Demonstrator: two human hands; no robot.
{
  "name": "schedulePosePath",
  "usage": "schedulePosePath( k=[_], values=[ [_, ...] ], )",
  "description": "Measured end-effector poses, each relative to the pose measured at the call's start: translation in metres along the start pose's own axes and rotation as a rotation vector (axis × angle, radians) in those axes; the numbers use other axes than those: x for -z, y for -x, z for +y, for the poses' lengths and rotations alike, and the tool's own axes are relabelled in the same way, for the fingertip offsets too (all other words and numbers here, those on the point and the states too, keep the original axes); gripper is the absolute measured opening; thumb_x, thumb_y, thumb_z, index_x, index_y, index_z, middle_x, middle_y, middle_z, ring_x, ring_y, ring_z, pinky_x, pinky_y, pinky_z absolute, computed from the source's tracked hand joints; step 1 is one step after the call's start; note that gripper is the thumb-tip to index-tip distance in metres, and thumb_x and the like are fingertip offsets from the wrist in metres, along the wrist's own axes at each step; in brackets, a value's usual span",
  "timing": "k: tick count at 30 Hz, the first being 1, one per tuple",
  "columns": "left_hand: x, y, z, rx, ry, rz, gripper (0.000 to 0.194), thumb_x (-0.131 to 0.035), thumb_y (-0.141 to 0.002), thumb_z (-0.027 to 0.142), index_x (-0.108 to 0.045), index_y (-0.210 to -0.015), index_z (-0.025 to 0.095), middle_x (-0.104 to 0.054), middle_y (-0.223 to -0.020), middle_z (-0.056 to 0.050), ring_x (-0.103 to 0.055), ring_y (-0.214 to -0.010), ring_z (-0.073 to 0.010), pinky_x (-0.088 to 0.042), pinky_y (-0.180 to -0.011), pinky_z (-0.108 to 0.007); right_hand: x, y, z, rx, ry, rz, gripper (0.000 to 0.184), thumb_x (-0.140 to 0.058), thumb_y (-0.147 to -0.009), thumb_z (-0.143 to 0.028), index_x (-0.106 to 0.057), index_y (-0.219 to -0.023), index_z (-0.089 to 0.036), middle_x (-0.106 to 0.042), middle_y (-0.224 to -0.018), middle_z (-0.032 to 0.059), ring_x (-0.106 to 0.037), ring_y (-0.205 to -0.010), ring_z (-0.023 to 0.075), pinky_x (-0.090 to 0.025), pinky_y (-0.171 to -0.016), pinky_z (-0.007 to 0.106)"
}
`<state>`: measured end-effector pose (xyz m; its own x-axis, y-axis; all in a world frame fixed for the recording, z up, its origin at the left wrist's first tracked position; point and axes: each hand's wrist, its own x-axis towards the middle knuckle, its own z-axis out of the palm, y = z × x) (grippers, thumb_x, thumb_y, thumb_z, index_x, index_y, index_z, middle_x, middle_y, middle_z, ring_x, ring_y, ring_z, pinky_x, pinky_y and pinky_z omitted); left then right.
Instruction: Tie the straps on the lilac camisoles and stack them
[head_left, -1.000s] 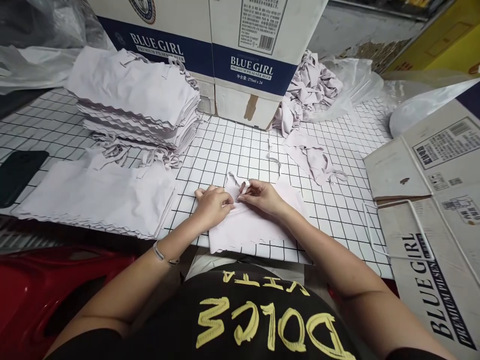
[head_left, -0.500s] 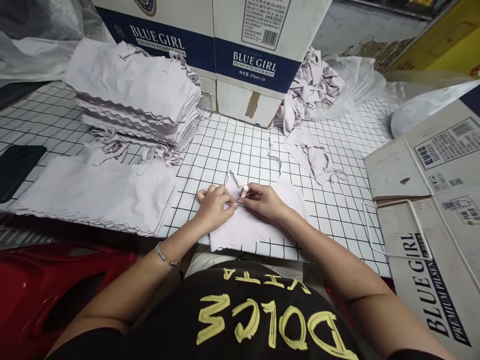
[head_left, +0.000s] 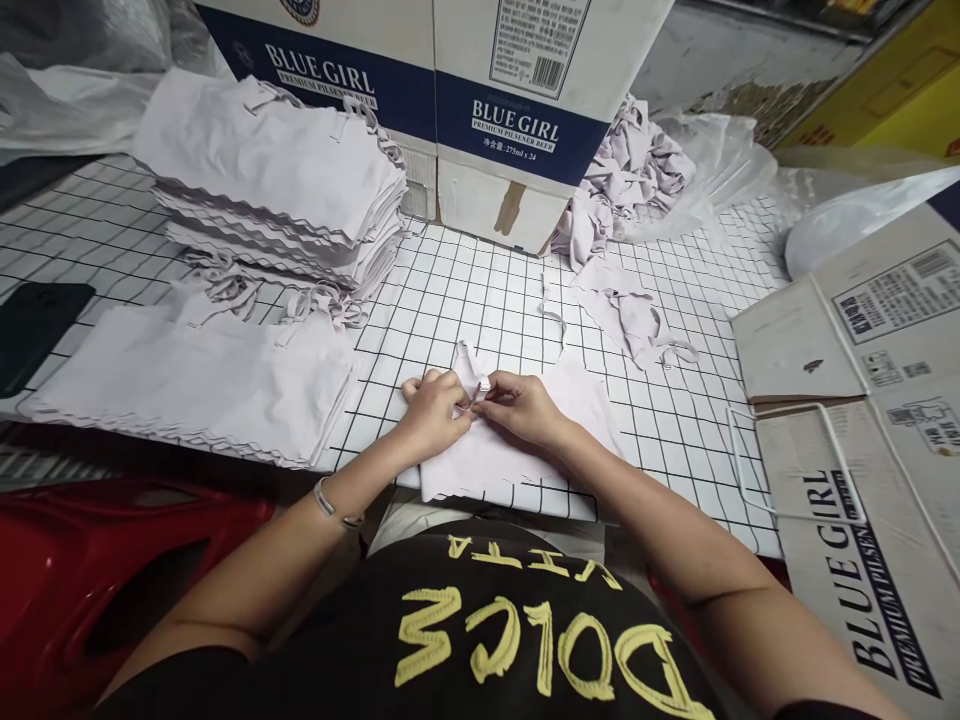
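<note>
Cloth point(head_left: 517, 465) in pale pink lies on the gridded counter point(head_left: 697, 440), in front of the tall carton point(head_left: 510, 215) and well apart from it. The left hand point(head_left: 437, 412) pinches the upper edge of this cloth between thumb and fingers; a metal bracelet point(head_left: 323, 496) circles the wrist. The right hand point(head_left: 527, 407) grasps a narrow strap point(head_left: 482, 385) between thumb and fingertips. The 2 hands nearly meet, and the exact contact at their fingertips is too small to make out.

To the left of the tall carton are 2 piles in matching fabric: a high stack point(head_left: 262, 165) near it and a low stack point(head_left: 187, 370) farther forward. A dark phone point(head_left: 45, 335) lies farther left of the carton. Just right of the carton sits a crumpled heap point(head_left: 637, 165), then clear plastic point(head_left: 724, 175); a loose piece point(head_left: 619, 310) lies forward and right of it. A 2nd carton point(head_left: 810, 360) stands well to its right.
</note>
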<state>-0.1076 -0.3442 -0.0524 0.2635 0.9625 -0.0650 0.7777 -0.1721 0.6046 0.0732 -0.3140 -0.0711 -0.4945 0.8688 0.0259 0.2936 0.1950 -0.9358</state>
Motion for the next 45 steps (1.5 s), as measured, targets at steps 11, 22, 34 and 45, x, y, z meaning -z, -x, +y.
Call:
schedulePosePath(
  k=[11,22,34,45],
  values=[
    [0.002,0.044,-0.015,0.034,-0.273,0.398,0.038,-0.062,-0.086,0.049,-0.060,-0.106,0.017,-0.058,-0.111,-0.013,-0.050,-0.105,-0.0291,-0.031,-0.085,-0.043,0.054,0.038,-0.004,-0.029,0.659,0.644,0.031,-0.064,-0.080,-0.050,-0.057,-0.085,-0.020,-0.063,-0.085,0.0072,-0.055,-0.081,0.0230,-0.041,-0.079,0.039],
    [0.033,0.099,-0.068,-0.661,-0.214,0.057,0.046,-0.044,-0.087,0.004,-0.064,-0.119,0.031,-0.062,-0.131,-0.006,-0.051,-0.118,-0.0259,-0.038,-0.092,-0.045,0.098,0.156,-0.003,-0.766,0.638,0.306,0.035,-0.057,-0.079,-0.048,-0.050,-0.059,-0.021,-0.058,-0.058,0.0007,-0.052,-0.057,0.0168,-0.035,-0.055,0.028],
    [-0.022,-0.061,0.103,-0.377,0.042,-0.194,0.034,-0.041,-0.096,0.041,-0.067,-0.088,0.020,-0.070,-0.100,-0.009,-0.063,-0.098,-0.0249,-0.045,-0.086,-0.036,0.170,0.011,0.003,-0.102,0.534,0.190,0.005,-0.064,-0.075,-0.017,-0.066,-0.080,-0.018,-0.060,-0.084,0.0027,-0.056,-0.079,0.0165,-0.045,-0.072,0.030],
    [-0.051,-0.217,0.110,0.284,0.736,-0.273,0.011,-0.062,-0.080,0.014,-0.055,-0.071,0.016,-0.067,-0.078,-0.010,-0.066,-0.089,-0.0231,-0.053,-0.078,-0.034,0.063,0.096,0.006,0.108,0.731,-0.210,0.064,-0.041,-0.092,-0.060,-0.039,-0.146,-0.027,-0.023,-0.159,0.0111,-0.015,-0.147,0.0314,-0.011,-0.118,0.052]
  ],
)
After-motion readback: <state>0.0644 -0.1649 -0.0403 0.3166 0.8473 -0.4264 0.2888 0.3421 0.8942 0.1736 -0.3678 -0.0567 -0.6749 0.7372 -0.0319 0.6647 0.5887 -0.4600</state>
